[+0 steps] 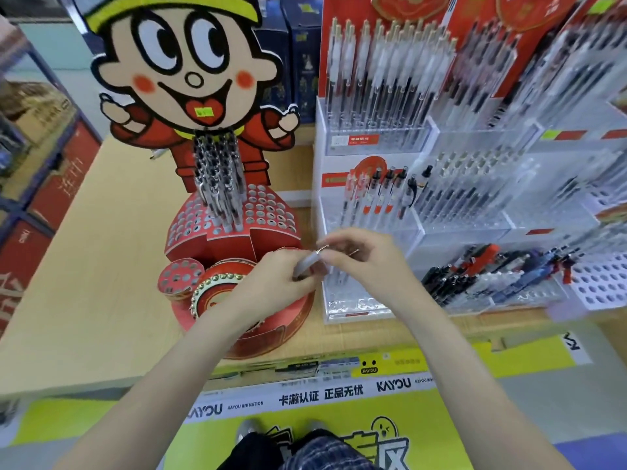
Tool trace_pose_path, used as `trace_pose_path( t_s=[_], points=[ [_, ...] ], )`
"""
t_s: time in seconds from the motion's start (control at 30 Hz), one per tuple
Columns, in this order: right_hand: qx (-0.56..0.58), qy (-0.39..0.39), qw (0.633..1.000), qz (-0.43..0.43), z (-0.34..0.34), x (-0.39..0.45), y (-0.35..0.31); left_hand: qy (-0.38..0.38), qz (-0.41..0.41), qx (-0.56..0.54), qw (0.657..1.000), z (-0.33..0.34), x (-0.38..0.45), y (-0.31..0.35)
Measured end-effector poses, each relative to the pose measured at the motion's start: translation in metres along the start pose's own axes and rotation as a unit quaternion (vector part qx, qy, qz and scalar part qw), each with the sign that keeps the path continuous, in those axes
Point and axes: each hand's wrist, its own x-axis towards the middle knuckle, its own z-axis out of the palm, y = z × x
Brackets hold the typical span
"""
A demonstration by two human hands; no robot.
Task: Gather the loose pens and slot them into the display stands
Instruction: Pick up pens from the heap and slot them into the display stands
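A: Item one?
B: Pale translucent pen with gold clip (310, 262), pinched by left hand (276, 283) and right hand (359, 256) fingers (blurred), just right of the red round cardboard pen stand (234, 232).
A: Others?
B: Loose dark pens (492, 276), farther right.

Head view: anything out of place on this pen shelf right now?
Yes. A heap of dark pens lies sideways on the lower right acrylic tray, across its empty holes rather than slotted upright. The red stand also has many empty holes. Both hands hold pens.
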Motion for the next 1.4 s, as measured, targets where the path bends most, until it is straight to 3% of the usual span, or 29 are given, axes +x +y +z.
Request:
trace_pose_path(
  t_s=[0.07, 0.23, 0.33, 0.4, 0.5, 0.57, 0.63, 0.7, 0.77, 0.83, 0.97, 1.07, 1.17, 1.4],
  points=[
    [0.007, 0.017, 1.000, 0.000, -0.001, 0.002, -0.002, -0.001, 0.013, -0.026, 1.000, -0.007, -0.003, 0.003],
    [0.220, 0.092, 0.970, 0.056, -0.018, -0.005, 0.003, 0.104, -0.054, -0.179, 0.977, -0.031, -0.023, -0.004],
    [0.174, 0.004, 0.982, 0.073, -0.004, -0.004, -0.004, 0.114, -0.044, -0.079, 0.989, -0.033, -0.029, -0.007],
    [0.128, -0.045, 0.990, 0.038, 0.010, 0.001, -0.014, 0.098, -0.018, -0.009, 0.995, -0.030, -0.027, -0.004],
    [0.088, -0.034, 0.995, -0.018, 0.015, 0.009, -0.024, 0.073, 0.002, 0.001, 0.997, -0.032, -0.027, 0.003],
    [0.132, 0.020, 0.991, -0.005, 0.003, 0.011, -0.021, 0.087, -0.017, -0.098, 0.991, -0.041, -0.035, 0.001],
    [0.186, 0.046, 0.981, 0.015, -0.013, 0.007, -0.013, 0.157, -0.049, -0.226, 0.960, -0.049, -0.044, -0.006],
    [0.176, 0.025, 0.983, 0.037, -0.017, -0.001, -0.005, 0.206, -0.070, -0.327, 0.920, -0.051, -0.049, -0.010],
    [0.124, -0.026, 0.990, 0.056, -0.012, -0.008, 0.001, 0.210, -0.073, -0.421, 0.879, -0.050, -0.049, -0.006],
    [0.071, -0.079, 0.993, 0.052, -0.003, -0.013, 0.001, 0.201, -0.065, -0.462, 0.861, -0.048, -0.047, -0.001],
    [0.021, -0.107, 0.994, 0.010, 0.012, -0.012, -0.013, 0.167, -0.041, -0.397, 0.902, -0.046, -0.049, 0.002],
    [0.066, -0.130, 0.989, -0.002, 0.025, -0.004, -0.027, 0.153, -0.033, -0.386, 0.909, -0.047, -0.053, 0.000],
    [0.026, -0.145, 0.989, -0.024, 0.037, 0.003, -0.033, 0.145, -0.035, -0.355, 0.923, -0.054, -0.058, -0.008],
    [-0.073, -0.078, 0.994, -0.009, 0.061, 0.022, -0.031, 0.241, -0.108, -0.216, 0.940, -0.077, -0.056, -0.050]
  ],
)
